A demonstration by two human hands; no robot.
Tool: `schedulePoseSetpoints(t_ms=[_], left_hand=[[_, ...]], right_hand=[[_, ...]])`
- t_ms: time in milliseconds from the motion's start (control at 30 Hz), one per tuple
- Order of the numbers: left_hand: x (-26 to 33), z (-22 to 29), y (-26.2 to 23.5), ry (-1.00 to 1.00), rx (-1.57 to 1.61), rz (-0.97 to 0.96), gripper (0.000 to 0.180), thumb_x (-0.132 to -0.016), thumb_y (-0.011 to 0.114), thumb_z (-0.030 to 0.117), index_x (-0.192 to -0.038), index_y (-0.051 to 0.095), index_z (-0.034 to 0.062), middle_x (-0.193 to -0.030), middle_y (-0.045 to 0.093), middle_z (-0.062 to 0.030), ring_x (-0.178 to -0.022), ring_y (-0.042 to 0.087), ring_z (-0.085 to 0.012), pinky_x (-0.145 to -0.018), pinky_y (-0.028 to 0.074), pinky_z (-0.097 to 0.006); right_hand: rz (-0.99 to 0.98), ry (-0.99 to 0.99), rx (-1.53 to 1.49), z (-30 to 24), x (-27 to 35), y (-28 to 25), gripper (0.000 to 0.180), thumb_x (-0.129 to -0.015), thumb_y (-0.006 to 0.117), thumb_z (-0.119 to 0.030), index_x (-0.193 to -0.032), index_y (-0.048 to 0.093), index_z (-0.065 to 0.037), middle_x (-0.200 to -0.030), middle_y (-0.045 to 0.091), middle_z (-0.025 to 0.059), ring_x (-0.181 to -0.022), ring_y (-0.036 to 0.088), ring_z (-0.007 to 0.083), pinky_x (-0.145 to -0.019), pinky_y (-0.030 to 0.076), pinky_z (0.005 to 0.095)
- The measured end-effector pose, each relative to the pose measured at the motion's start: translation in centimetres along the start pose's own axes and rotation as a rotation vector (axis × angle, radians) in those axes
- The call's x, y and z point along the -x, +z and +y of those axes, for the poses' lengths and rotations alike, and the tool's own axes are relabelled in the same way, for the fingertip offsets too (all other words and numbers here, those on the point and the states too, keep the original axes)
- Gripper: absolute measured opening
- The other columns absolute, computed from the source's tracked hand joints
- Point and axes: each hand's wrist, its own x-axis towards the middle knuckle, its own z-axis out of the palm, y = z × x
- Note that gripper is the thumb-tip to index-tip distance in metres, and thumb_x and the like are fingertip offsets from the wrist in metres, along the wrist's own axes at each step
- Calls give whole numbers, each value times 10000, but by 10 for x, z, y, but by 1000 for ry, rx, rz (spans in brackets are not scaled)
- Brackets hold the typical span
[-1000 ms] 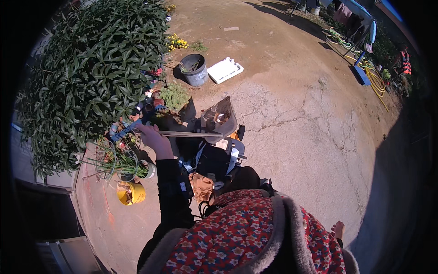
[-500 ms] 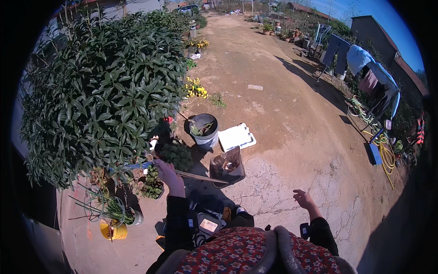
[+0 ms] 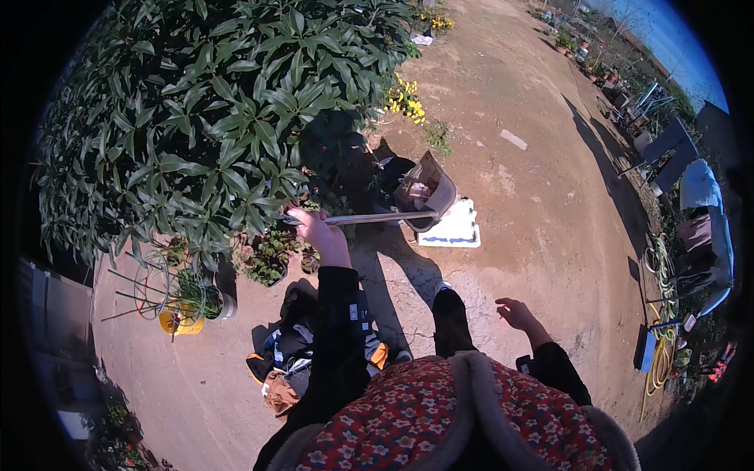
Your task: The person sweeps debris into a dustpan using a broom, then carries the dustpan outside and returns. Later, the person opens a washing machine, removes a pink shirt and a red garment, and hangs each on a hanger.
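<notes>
My left hand (image 3: pixel 316 234) is closed round the handle of a long-handled dustpan (image 3: pixel 385 217), held out in front of me. Some crumpled rubbish (image 3: pixel 420 194), too small to name, lies in the pan. The pan hangs in front of a dark bucket (image 3: pixel 393 171), hiding much of it, and overlaps the white foam lid (image 3: pixel 449 233) on the ground. Away from it, my right hand (image 3: pixel 514 313) hangs at the right over the ground, holding nothing, its fingers loosely apart.
A large leafy bush (image 3: pixel 212 118) crowds the left, beside potted plants (image 3: pixel 263 259) and a yellow bucket (image 3: pixel 182 319). A heap of clothes (image 3: pixel 290 353) lies near my feet. Yellow flowers (image 3: pixel 406 100) grow ahead. Laundry (image 3: pixel 699 188) and a coiled hose (image 3: pixel 664 353) are at right.
I have stepped forward, one foot now out in front. The dustpan has been raised and brought over beside the bucket and the foam lid. My right hand still holds nothing.
</notes>
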Motion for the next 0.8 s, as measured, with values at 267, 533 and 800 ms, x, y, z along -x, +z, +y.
schedulePoseSetpoints(t_ms=[267,533,800], left_hand=[[-59,-121,-5,-110,105,340,457,-945,471,550,-883,454,98,-652,319,20,-594,350,-121,-591,380,-274],[-79,-202,-34,-136,275,619,492,-919,505,568,-853,498,81,-714,469,-19,-600,445,-162,-648,465,-305],[-71,-226,-48,172,-222,619,485,-965,494,473,-1015,452,-8,-650,415,-44,-630,433,-162,-755,494,-323]], right_hand=[[-243,-233,111,-35,-178,-72,318,-917,579,-275,-1206,602,-145,-952,682,177,-909,654,338,-796,512,410],[-409,-92,160,-45,-302,-133,310,-915,582,-273,-1196,598,-142,-931,692,151,-874,661,326,-759,517,405],[-476,-196,281,-43,-356,-132,305,-910,564,-285,-1186,611,-165,-944,686,177,-903,659,338,-792,519,417]])
